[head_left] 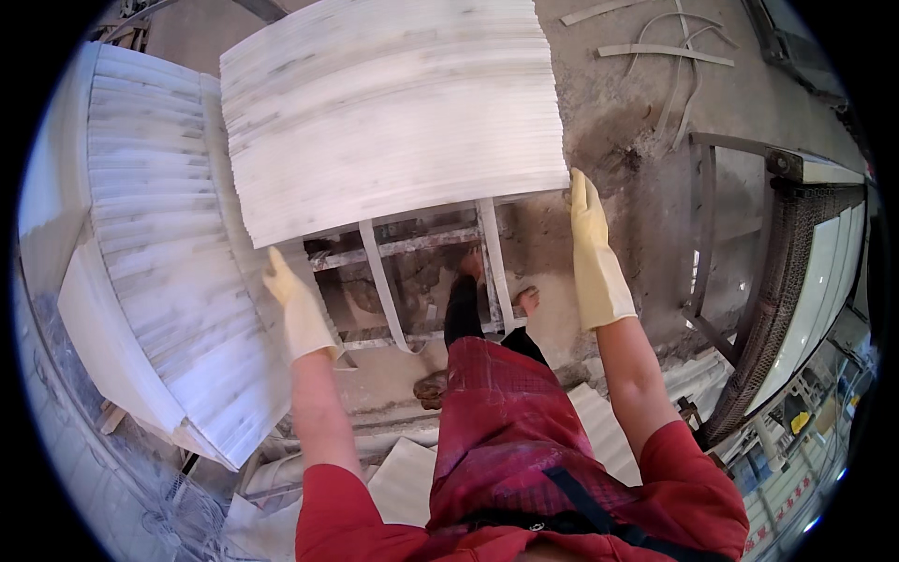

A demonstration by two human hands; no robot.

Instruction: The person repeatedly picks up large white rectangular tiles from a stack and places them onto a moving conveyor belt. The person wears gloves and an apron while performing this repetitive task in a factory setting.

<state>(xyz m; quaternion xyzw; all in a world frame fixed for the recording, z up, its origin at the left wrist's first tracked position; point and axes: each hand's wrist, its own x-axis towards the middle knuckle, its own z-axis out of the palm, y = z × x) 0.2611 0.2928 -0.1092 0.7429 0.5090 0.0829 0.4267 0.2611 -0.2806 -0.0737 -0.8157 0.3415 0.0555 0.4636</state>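
Note:
A large stack of thin white slabs (393,112) with faint grey marks, packed face to face, lies ahead of me on a metal frame (379,281). My left hand (295,304), in a pale yellow rubber glove, is at the stack's near left corner, its fingers apart and a fingertip against the corner. At the near right corner is my right hand (595,253), gloved the same way, with its fingers stretched out along the slab's end. Neither hand is seen wrapped round a slab; the undersides of the fingers are hidden.
Another stack of white slabs (159,215) stands close on the left. Pale straps (667,56) lie on the dusty floor at the far right. A metal rack (716,234) and a brown ribbed panel stack (773,309) stand right. My feet are beside the frame.

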